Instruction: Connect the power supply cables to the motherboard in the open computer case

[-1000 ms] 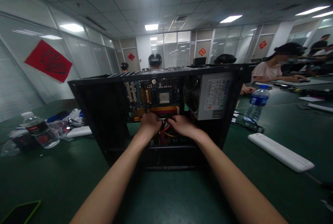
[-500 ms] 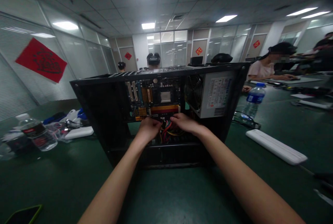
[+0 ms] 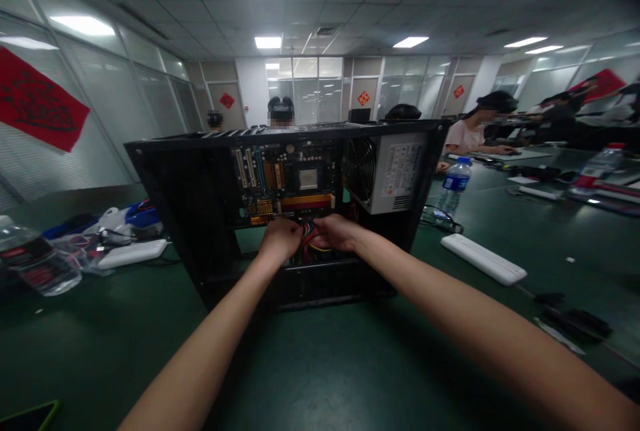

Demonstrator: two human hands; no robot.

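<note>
A black open-sided computer case (image 3: 170, 184) stands upright on the table. Inside it are a motherboard (image 3: 320, 157), and a grey power supply (image 3: 403, 177) with a black fan at the upper right. A bundle of coloured cables (image 3: 308, 239) lies below the memory slots (image 3: 306, 203), between my hands. My right hand (image 3: 337, 232) is closed round the bundle from the right side. My left hand (image 3: 281, 239) is closed in a pinch at the left edge of the cables; what its fingertips hold is hidden.
Right of the case stand a blue-capped water bottle (image 3: 455, 187) and a white power strip (image 3: 484, 259). On the left are another bottle (image 3: 40, 261), a white box-like strip (image 3: 133, 254) and plastic bags. A phone (image 3: 30, 417) lies front left. A person (image 3: 470, 134) sits beyond, right.
The view has turned to the right, so the case appears further left. My right hand has closed more round the cables, and the left stays beside them.
</note>
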